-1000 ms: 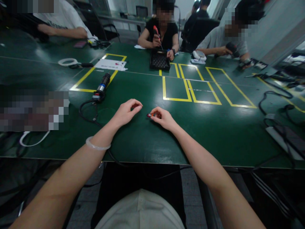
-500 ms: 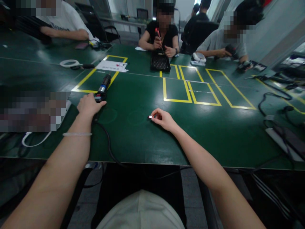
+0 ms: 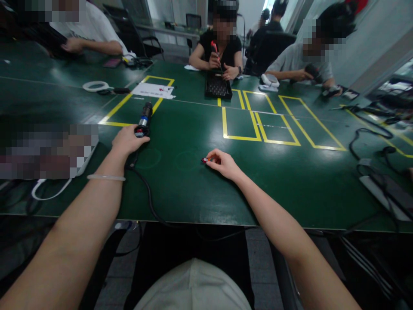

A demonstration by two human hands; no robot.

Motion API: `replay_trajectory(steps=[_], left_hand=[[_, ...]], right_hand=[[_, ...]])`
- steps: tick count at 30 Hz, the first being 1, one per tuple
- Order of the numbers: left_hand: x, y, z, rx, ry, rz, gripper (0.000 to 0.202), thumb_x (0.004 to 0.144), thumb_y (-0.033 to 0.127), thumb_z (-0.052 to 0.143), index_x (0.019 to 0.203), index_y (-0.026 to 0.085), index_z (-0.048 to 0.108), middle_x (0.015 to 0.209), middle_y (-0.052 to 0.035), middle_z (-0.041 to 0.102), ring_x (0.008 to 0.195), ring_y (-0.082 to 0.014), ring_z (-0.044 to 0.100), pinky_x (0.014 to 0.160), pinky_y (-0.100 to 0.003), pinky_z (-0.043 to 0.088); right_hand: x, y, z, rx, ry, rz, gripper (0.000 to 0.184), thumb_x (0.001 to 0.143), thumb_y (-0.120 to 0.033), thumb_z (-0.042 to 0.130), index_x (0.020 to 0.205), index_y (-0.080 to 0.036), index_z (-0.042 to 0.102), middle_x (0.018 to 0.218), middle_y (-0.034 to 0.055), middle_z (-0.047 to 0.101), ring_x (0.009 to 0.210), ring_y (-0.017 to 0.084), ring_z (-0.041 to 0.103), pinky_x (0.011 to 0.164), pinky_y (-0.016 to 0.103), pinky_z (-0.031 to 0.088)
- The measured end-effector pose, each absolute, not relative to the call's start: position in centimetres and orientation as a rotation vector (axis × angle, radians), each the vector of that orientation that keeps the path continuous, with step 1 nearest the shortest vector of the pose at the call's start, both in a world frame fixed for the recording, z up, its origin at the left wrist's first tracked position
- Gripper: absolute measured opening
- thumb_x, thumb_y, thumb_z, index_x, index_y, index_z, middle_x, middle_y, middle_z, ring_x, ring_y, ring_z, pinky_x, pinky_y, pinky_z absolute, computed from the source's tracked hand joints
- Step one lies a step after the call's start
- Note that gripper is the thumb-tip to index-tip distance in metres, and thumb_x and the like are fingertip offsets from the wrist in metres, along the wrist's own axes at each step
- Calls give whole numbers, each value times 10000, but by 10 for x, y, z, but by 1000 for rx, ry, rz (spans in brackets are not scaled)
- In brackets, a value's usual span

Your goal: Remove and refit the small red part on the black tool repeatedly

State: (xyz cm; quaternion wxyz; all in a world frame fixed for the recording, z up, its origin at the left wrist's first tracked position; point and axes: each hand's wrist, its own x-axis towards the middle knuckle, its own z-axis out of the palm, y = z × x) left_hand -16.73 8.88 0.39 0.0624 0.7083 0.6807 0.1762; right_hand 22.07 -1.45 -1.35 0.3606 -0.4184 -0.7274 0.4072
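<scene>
My left hand (image 3: 128, 138) is closed round the near end of a dark corded electric screwdriver (image 3: 146, 115). The tool's front part, with a blue ring and a silver band, points away from me across the green table (image 3: 180, 189). Its black cable (image 3: 147, 189) runs back from the hand towards the near edge. In the middle of the table, my right hand (image 3: 222, 162) pinches a small red and black piece (image 3: 205, 160) between thumb and fingertips. The piece is too small to make out its kind, and the fingers partly hide it.
Yellow tape rectangles (image 3: 241, 138) mark the tabletop. A white paper (image 3: 151, 90) with small red items lies beyond the screwdriver. Across the table a person works over a black tray (image 3: 218, 88). Dark cables (image 3: 364, 129) lie at the right; a white cable (image 3: 51, 198) curls at the left.
My left hand has shifted slightly to the right with the screwdriver, which now stands a little more upright in view. My right hand has stayed nearly still, with the small piece turned slightly.
</scene>
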Motion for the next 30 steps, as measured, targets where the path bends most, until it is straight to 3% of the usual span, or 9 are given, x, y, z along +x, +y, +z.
replay_trajectory(steps=[6,18,30], left_hand=[[-113,57,9,2128,2192,449,717,766,547,678,1367,181,544,1334,-200,538,1143,-400,577,870,-498,493],[-7,1,14,2460,1715,412,650,820,463,629,1403,217,477,1345,-140,532,1174,-335,574,873,-404,515],[9,-19,14,2543,1454,435,639,832,407,614,1422,233,443,1378,-130,523,1198,-331,559,804,-400,540]], right_hand=[[220,-13,-16,-1089,-1859,996,204,807,-333,670,934,-188,606,681,-46,550,599,113,497,609,255,381],[220,-14,-15,-1112,-1806,918,234,790,-370,682,923,-193,605,721,-28,565,619,124,494,619,272,400],[217,-16,-19,-1075,-1970,746,152,849,-264,634,975,-201,579,875,9,599,687,137,530,667,277,428]])
